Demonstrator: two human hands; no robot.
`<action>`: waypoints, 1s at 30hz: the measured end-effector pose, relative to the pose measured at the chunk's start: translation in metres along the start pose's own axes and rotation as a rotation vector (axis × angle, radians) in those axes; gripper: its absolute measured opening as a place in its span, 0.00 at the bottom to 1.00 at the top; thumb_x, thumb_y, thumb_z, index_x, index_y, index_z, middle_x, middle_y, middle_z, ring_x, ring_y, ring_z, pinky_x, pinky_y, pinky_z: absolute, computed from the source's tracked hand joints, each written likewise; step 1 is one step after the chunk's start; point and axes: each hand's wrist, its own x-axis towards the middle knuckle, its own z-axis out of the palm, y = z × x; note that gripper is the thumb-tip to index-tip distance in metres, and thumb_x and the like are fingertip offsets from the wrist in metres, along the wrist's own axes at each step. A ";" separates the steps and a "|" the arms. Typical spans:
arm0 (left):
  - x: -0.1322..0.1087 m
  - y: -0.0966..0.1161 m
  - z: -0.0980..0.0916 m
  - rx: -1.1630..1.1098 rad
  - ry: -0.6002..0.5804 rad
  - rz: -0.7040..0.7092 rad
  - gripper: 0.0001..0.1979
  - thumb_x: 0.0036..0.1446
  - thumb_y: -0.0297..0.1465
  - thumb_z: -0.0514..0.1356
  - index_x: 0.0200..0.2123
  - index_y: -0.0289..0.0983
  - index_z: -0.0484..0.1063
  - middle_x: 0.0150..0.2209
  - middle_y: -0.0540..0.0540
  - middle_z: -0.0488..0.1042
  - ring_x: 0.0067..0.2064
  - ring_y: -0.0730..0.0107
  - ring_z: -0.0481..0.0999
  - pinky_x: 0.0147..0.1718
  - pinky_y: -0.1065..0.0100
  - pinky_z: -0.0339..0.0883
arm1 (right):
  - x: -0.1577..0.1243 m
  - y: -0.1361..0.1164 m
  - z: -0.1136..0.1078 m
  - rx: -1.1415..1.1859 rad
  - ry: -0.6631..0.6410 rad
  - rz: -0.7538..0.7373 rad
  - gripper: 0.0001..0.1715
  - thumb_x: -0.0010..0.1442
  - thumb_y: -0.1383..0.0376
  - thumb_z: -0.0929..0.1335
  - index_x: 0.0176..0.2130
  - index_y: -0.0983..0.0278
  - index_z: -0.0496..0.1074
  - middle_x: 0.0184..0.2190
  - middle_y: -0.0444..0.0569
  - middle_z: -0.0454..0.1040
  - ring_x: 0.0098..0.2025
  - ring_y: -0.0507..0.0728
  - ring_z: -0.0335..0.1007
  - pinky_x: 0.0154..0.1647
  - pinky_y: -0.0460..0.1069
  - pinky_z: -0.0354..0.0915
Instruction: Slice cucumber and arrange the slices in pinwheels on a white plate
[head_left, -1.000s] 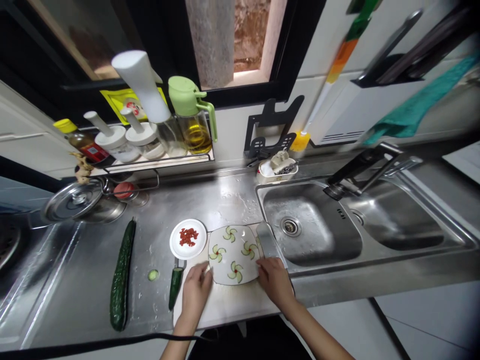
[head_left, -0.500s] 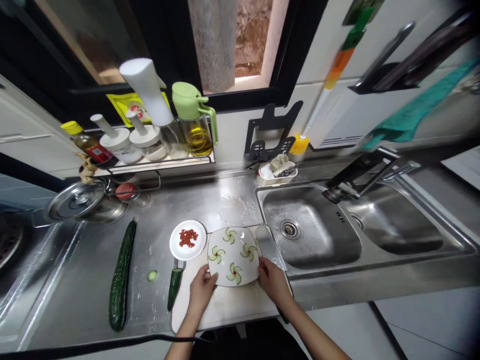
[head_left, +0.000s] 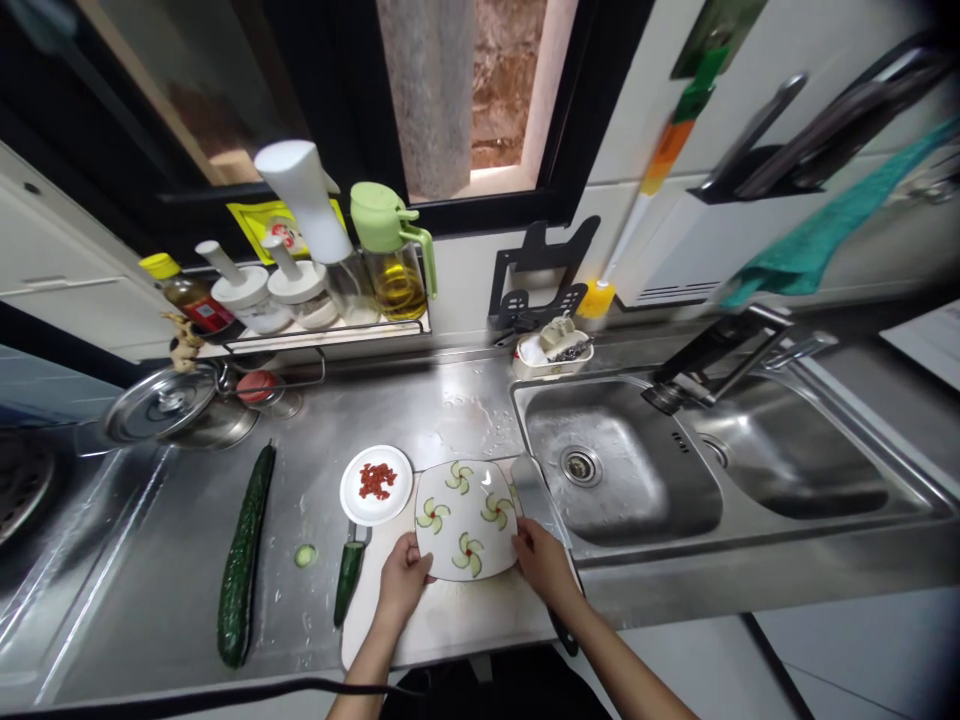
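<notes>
A squarish white plate point(head_left: 442, 550) carries several pinwheels of cucumber slices point(head_left: 469, 553), some with a red bit at the centre. My left hand point(head_left: 405, 574) grips its lower left edge, thumb on the rim. On the opposite edge, my right hand point(head_left: 543, 560) pinches the rim. Beneath the plate lies a white cutting board point(head_left: 442, 630); whether they touch I cannot tell. A knife's broad blade point(head_left: 534, 490) rests along the board's right side, its dark handle point(head_left: 564, 634) partly under my right forearm. Left of the board's middle is a cut cucumber piece point(head_left: 349, 580).
A small white dish point(head_left: 351, 507) holds red berries. A whole cucumber point(head_left: 246, 560) and a cucumber slice point(head_left: 305, 555) lie on the steel counter. Right is a double sink point(head_left: 622, 535) with a faucet point(head_left: 720, 360). Behind, a rack point(head_left: 330, 335) bears bottles and jars; a lidded pot point(head_left: 202, 425) stands left.
The whole scene sits slightly lower in view, as if the camera tipped. Both hands keep the same hold on the plate, which stays over the board.
</notes>
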 end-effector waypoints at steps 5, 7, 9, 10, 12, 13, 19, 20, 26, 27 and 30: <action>-0.010 0.013 -0.004 -0.088 -0.030 0.004 0.20 0.38 0.42 0.66 0.34 0.37 0.69 0.20 0.57 0.60 0.23 0.76 0.64 0.26 0.72 0.66 | -0.001 -0.001 -0.005 0.034 0.030 -0.021 0.13 0.52 0.63 0.61 0.37 0.62 0.69 0.24 0.44 0.70 0.28 0.56 0.68 0.32 0.48 0.59; -0.016 0.020 -0.007 -0.127 -0.023 0.008 0.20 0.38 0.41 0.67 0.32 0.37 0.68 0.20 0.58 0.57 0.23 0.77 0.62 0.27 0.71 0.67 | 0.000 0.001 -0.005 0.101 0.042 -0.033 0.11 0.50 0.62 0.62 0.34 0.61 0.68 0.22 0.42 0.67 0.27 0.55 0.65 0.30 0.48 0.58; -0.023 0.027 -0.010 -0.164 -0.027 0.006 0.20 0.37 0.40 0.67 0.32 0.37 0.68 0.21 0.59 0.56 0.23 0.78 0.62 0.27 0.71 0.68 | 0.000 0.003 -0.005 0.198 0.054 -0.055 0.08 0.48 0.61 0.63 0.31 0.60 0.66 0.21 0.40 0.63 0.25 0.54 0.63 0.28 0.48 0.58; -0.026 0.029 -0.011 -0.180 -0.039 0.004 0.20 0.38 0.41 0.67 0.33 0.37 0.68 0.21 0.58 0.57 0.24 0.78 0.62 0.28 0.71 0.68 | 0.000 0.004 -0.004 0.247 0.057 -0.066 0.07 0.47 0.60 0.64 0.30 0.59 0.65 0.21 0.39 0.62 0.25 0.54 0.62 0.28 0.48 0.58; -0.033 0.034 -0.014 -0.207 -0.065 0.004 0.21 0.38 0.41 0.67 0.34 0.38 0.68 0.22 0.58 0.59 0.24 0.78 0.63 0.28 0.71 0.68 | -0.002 0.002 -0.004 0.348 0.047 -0.078 0.08 0.46 0.60 0.66 0.29 0.59 0.64 0.21 0.39 0.62 0.25 0.54 0.62 0.28 0.48 0.58; -0.036 0.036 -0.015 -0.216 -0.075 0.004 0.21 0.38 0.42 0.68 0.34 0.38 0.68 0.22 0.58 0.58 0.25 0.78 0.63 0.28 0.72 0.68 | -0.003 0.000 -0.004 0.402 0.035 -0.077 0.10 0.45 0.60 0.67 0.30 0.59 0.64 0.22 0.39 0.64 0.26 0.54 0.63 0.29 0.48 0.59; -0.048 0.044 -0.018 -0.214 -0.071 0.013 0.20 0.37 0.43 0.68 0.31 0.38 0.67 0.21 0.58 0.56 0.24 0.78 0.63 0.27 0.72 0.68 | -0.018 -0.019 -0.005 0.748 -0.085 -0.012 0.22 0.42 0.59 0.72 0.37 0.59 0.63 0.34 0.45 0.74 0.37 0.60 0.71 0.39 0.54 0.66; -0.049 0.045 -0.019 -0.215 -0.070 0.016 0.20 0.37 0.43 0.68 0.31 0.38 0.67 0.21 0.58 0.55 0.24 0.78 0.62 0.27 0.72 0.68 | -0.020 -0.021 -0.004 0.797 -0.105 0.006 0.24 0.42 0.59 0.73 0.38 0.59 0.63 0.36 0.46 0.74 0.39 0.60 0.71 0.40 0.54 0.66; -0.051 0.045 -0.019 -0.257 -0.073 0.021 0.21 0.37 0.42 0.69 0.30 0.37 0.65 0.22 0.59 0.52 0.24 0.80 0.60 0.25 0.72 0.68 | -0.032 -0.031 0.002 0.974 -0.118 0.117 0.31 0.42 0.64 0.73 0.45 0.57 0.59 0.43 0.48 0.74 0.49 0.63 0.70 0.46 0.57 0.67; -0.051 0.044 -0.019 -0.262 -0.077 0.018 0.21 0.37 0.42 0.69 0.30 0.37 0.64 0.22 0.59 0.53 0.24 0.80 0.60 0.25 0.72 0.68 | -0.033 -0.032 0.003 0.997 -0.122 0.138 0.32 0.42 0.64 0.73 0.46 0.57 0.59 0.44 0.48 0.73 0.48 0.63 0.70 0.46 0.57 0.67; -0.053 0.044 -0.019 -0.263 -0.090 0.015 0.21 0.38 0.41 0.69 0.30 0.38 0.64 0.22 0.59 0.53 0.24 0.80 0.60 0.26 0.72 0.68 | -0.038 -0.036 0.004 1.044 -0.153 0.197 0.34 0.43 0.64 0.72 0.48 0.56 0.57 0.45 0.49 0.73 0.46 0.63 0.72 0.43 0.57 0.68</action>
